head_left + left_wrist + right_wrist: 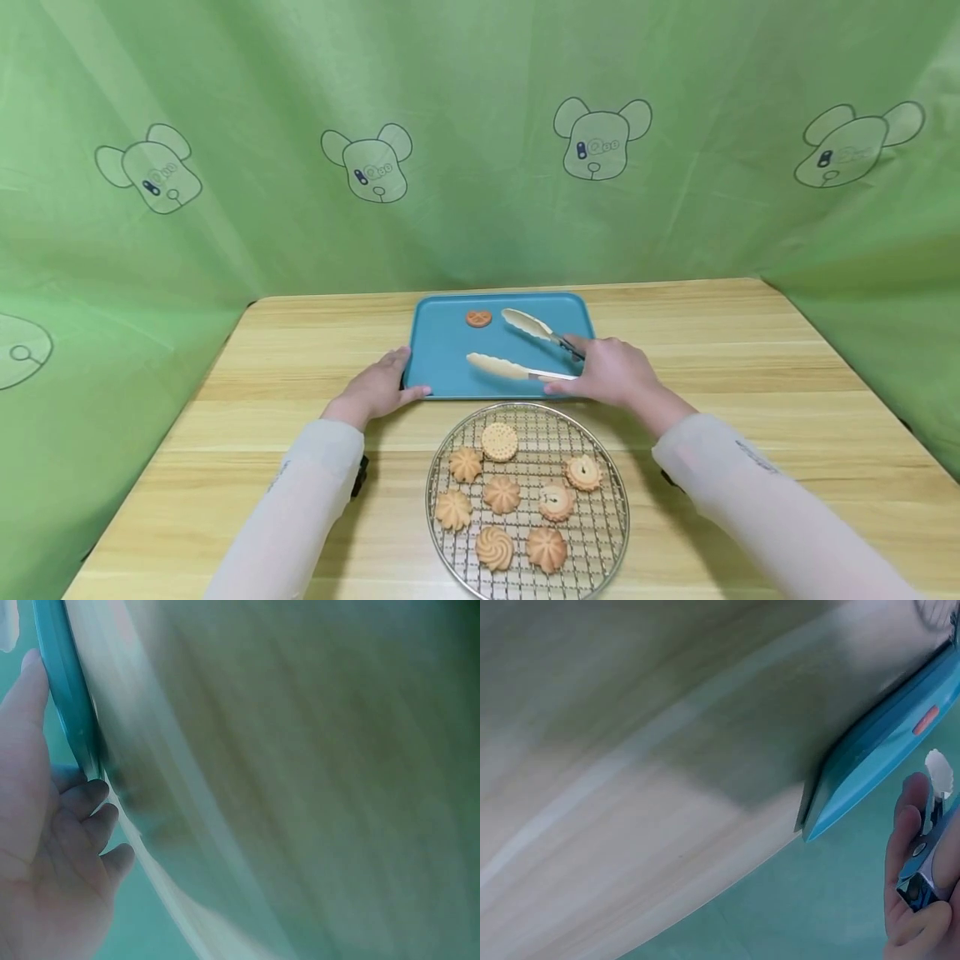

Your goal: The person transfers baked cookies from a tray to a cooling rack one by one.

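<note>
My left hand (379, 386) grips the blue tray (446, 367) at its front left corner. The thumb lies on the rim, and in the left wrist view the other fingers curl at the tray's outer edge. My right hand (617, 372) holds a pair of tongs (553, 374) over the tray's right side. Their pale scalloped tips are spread apart with nothing between them. One reddish-brown cookie (478, 318) with cut-out holes lies near the back of the tray. In the right wrist view, fingers wrap around the metal hinge end of the tongs (919, 851).
A round wire cooling rack (525, 412) stands in front of the tray, bearing several light-brown cookies (502, 494) of differing shapes. Both sit on a wooden table (735, 367). A green curtain (480, 233) with mouse-head prints hangs behind and at the sides.
</note>
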A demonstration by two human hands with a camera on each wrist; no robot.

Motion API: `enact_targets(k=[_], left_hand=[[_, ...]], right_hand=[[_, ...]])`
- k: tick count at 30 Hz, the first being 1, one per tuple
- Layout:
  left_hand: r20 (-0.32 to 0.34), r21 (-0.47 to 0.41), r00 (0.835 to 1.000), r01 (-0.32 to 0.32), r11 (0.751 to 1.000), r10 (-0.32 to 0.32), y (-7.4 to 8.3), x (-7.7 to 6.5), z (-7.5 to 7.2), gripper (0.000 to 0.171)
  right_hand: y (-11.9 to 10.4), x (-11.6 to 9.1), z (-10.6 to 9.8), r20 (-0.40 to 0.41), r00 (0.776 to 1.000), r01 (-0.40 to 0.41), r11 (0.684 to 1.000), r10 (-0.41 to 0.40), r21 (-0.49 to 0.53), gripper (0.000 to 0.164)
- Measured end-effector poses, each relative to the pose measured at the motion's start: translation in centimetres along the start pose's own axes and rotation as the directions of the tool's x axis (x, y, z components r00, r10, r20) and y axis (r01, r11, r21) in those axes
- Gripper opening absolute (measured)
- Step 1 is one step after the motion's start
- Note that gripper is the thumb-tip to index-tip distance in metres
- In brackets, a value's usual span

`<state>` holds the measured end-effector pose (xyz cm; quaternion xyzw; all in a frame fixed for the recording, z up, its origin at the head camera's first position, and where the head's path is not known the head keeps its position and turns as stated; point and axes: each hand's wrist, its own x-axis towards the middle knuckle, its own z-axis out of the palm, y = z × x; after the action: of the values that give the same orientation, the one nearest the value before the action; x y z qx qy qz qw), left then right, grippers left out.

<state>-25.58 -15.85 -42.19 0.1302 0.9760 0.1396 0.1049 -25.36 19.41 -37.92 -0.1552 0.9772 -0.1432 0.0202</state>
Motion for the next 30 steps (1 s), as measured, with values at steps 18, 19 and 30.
enact_targets(k=[18, 19, 30], left_hand=[[0.01, 0.002, 1.0, 0.0, 1.0, 0.0, 0.2, -0.1, -0.1, 0.09], [0.011, 0.004, 1.0, 0.001, 1.0, -0.001, 0.2, -0.1, -0.1, 0.091], [0.018, -0.001, 1.0, 0.009, 1.0, -0.009, 0.3, -0.3, -0.4, 0.09]], right_hand=[[-1.0, 3.2, 0.7, 0.069, 0.992, -0.101, 0.994, 0.103, -0.031, 0.107], [-1.1, 3.3, 0.7, 0.072, 0.992, -0.106, 0.994, 0.108, -0.033, 0.107], [-2.4, 4.4, 0.6, 0.091, 0.986, -0.136, 0.988, 0.142, -0.066, 0.104]])
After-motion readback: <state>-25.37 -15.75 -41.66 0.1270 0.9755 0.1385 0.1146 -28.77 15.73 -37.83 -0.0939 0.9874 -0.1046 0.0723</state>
